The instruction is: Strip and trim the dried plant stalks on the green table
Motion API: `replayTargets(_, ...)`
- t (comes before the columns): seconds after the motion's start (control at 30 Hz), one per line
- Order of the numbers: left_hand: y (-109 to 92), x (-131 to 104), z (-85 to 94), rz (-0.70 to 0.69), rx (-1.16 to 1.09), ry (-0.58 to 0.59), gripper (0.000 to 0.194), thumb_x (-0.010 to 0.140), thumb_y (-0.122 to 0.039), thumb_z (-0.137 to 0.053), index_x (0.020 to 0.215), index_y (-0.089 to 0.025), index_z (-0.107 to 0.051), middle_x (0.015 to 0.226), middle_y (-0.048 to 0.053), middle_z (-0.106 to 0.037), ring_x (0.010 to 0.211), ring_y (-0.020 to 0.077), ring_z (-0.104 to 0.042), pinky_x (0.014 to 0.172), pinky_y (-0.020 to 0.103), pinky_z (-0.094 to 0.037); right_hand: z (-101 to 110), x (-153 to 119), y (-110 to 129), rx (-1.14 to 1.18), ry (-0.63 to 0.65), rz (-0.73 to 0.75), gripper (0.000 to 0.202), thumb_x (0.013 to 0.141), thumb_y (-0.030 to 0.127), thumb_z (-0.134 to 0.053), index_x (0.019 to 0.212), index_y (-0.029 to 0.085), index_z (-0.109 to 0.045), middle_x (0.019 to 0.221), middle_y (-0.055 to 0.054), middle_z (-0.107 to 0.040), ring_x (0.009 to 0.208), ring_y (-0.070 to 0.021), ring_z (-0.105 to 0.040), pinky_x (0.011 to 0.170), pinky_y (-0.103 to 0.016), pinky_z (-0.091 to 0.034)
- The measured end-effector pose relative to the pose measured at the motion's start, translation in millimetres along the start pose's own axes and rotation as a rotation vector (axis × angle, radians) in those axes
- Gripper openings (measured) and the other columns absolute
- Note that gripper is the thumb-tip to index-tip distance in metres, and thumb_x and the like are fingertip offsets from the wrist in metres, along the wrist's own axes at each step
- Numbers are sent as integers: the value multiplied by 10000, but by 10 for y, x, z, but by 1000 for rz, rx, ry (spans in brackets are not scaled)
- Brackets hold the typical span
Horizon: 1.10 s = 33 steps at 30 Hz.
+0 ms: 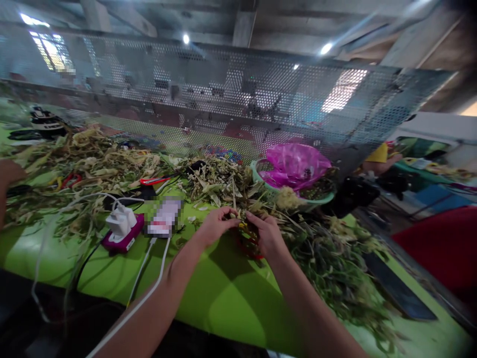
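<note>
My left hand is closed in a pinch on a dry plant stem, over the front middle of the green table. Close beside it, nearly touching, is my right hand, its fingers bent inward. Red looped handles with a bit of yellow show under the right palm; they look like scissors, mostly hidden by the hand. Just beyond my fingertips lies a pile of dried, pale plants. Greener wilted plants spread to the right of my right forearm.
A green basket with a pink plastic bag stands behind the hands. Left are a phone on cables, a purple power block and more dried plants. Another person's arm enters there. Perforated metal screen behind.
</note>
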<state>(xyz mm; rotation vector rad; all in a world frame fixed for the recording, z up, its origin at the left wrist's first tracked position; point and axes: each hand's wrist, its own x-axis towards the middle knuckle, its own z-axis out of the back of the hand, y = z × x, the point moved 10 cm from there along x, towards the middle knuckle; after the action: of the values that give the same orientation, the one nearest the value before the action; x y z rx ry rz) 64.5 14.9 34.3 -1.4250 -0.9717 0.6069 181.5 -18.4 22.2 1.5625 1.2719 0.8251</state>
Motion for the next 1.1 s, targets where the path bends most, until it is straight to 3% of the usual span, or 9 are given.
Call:
replayTargets(0.17, 60, -16, 28, 92, -131, -28, 323, 705, -430, -705, 837, -141, -646, 771, 15, -614, 730, 137, -521, 735, 277, -396, 83, 4, 99, 18, -79, 75, 233, 582, 336, -829, 689, 180, -693, 624, 10, -676, 514, -132, -573, 504, -244, -463)
replayTargets(0.33, 69, -25, 113, 108, -118, -72, 312, 716, -445, -700, 801, -148, -654, 762, 11, -614, 716, 128, -513, 714, 267, -393, 91, -23, 213, -31, -108, 153, 239, 583, 346, -821, 686, 184, -679, 630, 10, -665, 541, -138, -571, 504, -243, -465)
replayTargets(0.6, 114, -22, 11, 148, -235, -5, 296, 652, -387, -768, 766, -137, -660, 743, 18, -631, 704, 128, -540, 721, 261, -400, 31, 4, -31, 37, 3, -36, 241, 587, 326, -838, 725, 175, -710, 620, 4, -673, 506, -128, -569, 489, -241, -472)
replayTargets(0.7, 147, -42, -5, 186, -292, -7, 298, 650, -380, -771, 779, -137, -658, 745, 19, -627, 696, 123, -547, 717, 259, -409, 52, 20, -74, 72, -23, -61, 233, 590, 324, -839, 698, 173, -698, 620, 12, -672, 502, -121, -572, 487, -233, -471)
replayTargets(0.87, 103, -23, 58, 136, -275, -61, 317, 689, -406, -738, 845, -141, -658, 785, 13, -622, 721, 119, -542, 729, 265, -420, 115, 32, 28, 83, -108, 51, 246, 586, 328, -838, 731, 180, -706, 669, 5, -696, 539, -136, -596, 520, -248, -481)
replayTargets(1.1, 133, 12, 191, 126, -241, -177, 316, 596, -249, -782, 855, -142, -637, 709, -12, -608, 679, 116, -540, 711, 270, -426, 119, 28, 41, 6, -100, 81, 293, 581, 343, -833, 778, 165, -708, 658, 8, -665, 505, -108, -532, 496, -237, -444)
